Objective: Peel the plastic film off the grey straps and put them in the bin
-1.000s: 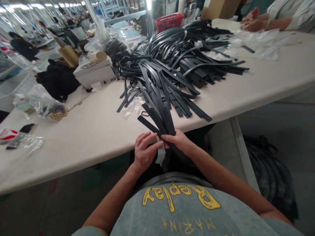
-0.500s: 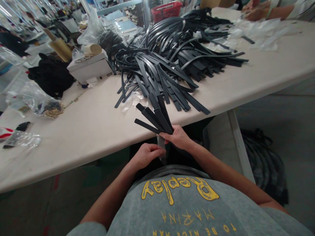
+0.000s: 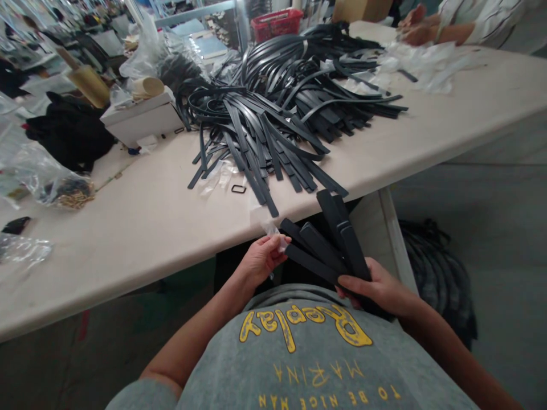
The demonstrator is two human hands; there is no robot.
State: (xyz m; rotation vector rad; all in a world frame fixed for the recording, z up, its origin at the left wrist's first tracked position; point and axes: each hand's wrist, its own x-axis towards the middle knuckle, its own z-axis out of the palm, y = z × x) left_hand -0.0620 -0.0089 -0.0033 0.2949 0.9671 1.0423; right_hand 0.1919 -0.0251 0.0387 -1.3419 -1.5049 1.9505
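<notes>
My right hand [image 3: 378,285] grips a fanned bunch of black straps [image 3: 325,247] in front of my shirt, their flat ends spread up and to the left. Pinched in my left hand [image 3: 264,256] is a small clear plastic piece [image 3: 276,230], close to the end of the lowest strap of the bunch. Past the table edge lies a big heap of black straps [image 3: 256,131], some ends pointing toward me. A black rectangular ring [image 3: 238,189] rests on the table just left of those ends.
The pale table [image 3: 141,228] runs across the view. A white box [image 3: 143,119], a black cloth [image 3: 70,131] and a plastic bag [image 3: 55,176] stand at left. Behind are a red basket [image 3: 277,24] and, at right, another person's hands [image 3: 416,28]. Dark bundles [image 3: 440,273] lie below right.
My right hand has moved right and nearer with the bunch. My left hand has risen slightly with the plastic. The black ring now shows on the table.
</notes>
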